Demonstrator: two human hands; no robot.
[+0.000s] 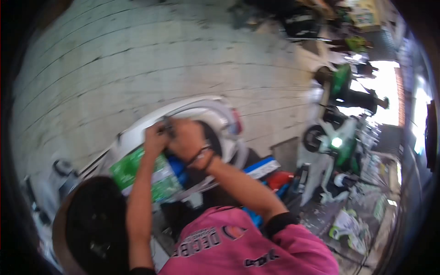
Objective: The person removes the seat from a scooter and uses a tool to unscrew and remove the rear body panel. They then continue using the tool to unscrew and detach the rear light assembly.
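Note:
My left hand [155, 138] and my right hand [187, 138] are close together over a white scooter's rear body [149, 120]. Fingers of both hands are closed around a small dark thing [168, 128], too blurred to name. Dark bands circle my right wrist. Below my left hand lies a green and white plastic packet [126, 169], partly hidden by my forearm. A blue thing [178, 168] shows beside it, under my right hand. The scooter's red tail light [237, 121] is right of my hands, near a grey curved rail [206, 104].
A dark, rounded seat-like shape [101, 224] stands at lower left. To the right are a blue and white box [262, 167] and a red thing [279, 180]. Green and white motorbikes [343, 146] stand farther right, near a person in dark clothes [362, 99]. Floor tiles [114, 59] stretch beyond the scooter.

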